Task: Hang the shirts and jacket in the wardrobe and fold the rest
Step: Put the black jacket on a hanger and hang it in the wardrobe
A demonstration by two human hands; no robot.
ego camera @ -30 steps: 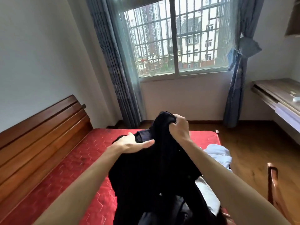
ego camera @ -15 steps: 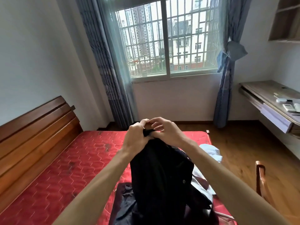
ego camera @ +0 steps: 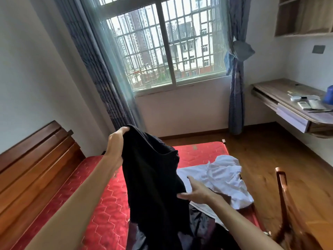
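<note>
The black garment point(ego camera: 155, 177) hangs above the bed point(ego camera: 100, 204), held up by its top edge in the left hand point(ego camera: 117, 143), whose grip is clamped on the cloth. The right hand point(ego camera: 196, 193) has its grip apart, fingers straight against the garment's lower side edge. Judged soft, light and limp, it will sag wherever unsupported, so it is best taken at two points along the top edge; a white shirt point(ego camera: 223, 179) lies on the bed beside it.

A home bedroom: bed point(ego camera: 100, 204) (red mattress), curtained window point(ego camera: 169, 51), wall desk point(ego camera: 281, 98).
</note>
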